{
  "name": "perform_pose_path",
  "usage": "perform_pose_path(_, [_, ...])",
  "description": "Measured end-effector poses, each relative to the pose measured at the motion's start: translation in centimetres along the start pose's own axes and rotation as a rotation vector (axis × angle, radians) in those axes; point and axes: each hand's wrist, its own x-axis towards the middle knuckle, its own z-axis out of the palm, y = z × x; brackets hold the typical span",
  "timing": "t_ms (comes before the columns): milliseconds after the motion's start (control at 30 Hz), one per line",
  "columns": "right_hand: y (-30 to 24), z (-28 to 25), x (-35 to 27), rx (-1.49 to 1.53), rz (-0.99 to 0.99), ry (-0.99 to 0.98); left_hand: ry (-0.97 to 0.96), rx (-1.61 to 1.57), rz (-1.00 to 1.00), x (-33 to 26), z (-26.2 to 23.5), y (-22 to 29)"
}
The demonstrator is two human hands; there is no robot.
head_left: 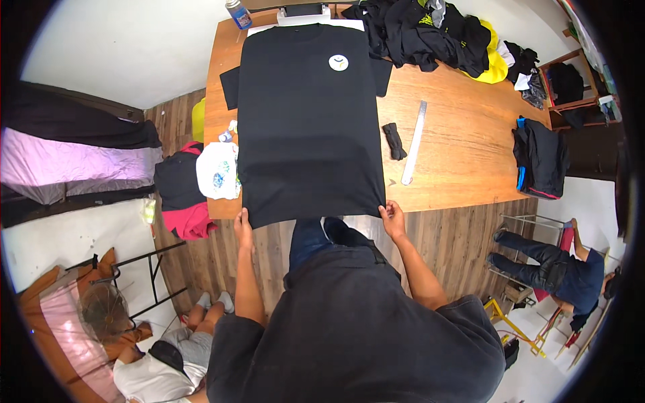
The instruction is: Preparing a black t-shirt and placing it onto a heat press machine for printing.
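On black shirt (309, 114), round emblem (338, 62).

Blue bottle (239, 16), caged fan (105, 311) (lower left)

Round white emblem (338, 62) on black T-shirt (306, 121); no text readable.

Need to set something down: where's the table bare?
Widest: between the ruler and folded black garments. Narrower: between black T-shirt and ruler, above the black bundle. Crowded: far edge, with clothing heap; left edge, with printed white cloth.
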Motion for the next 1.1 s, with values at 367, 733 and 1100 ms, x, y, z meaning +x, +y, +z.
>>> perform_pose_path(367, [-2.3,-1.1,-0.4,-0.088,0.063,-0.028,0.14,-0.013,0.135,0.1,-1.9,-4.0])
perform_pose_path(733, [-0.3,-0.8,-2.0,-0.095,0.044,-0.051,0.051,-0.205,0.135,-0.8,-4.4,-4.5])
perform_pose_path(1100, [-11.5,-3.7,-1.6,0.141,0.035,0.052,-0.354,-0.311,0.246,-8.4,-0.9,12.7])
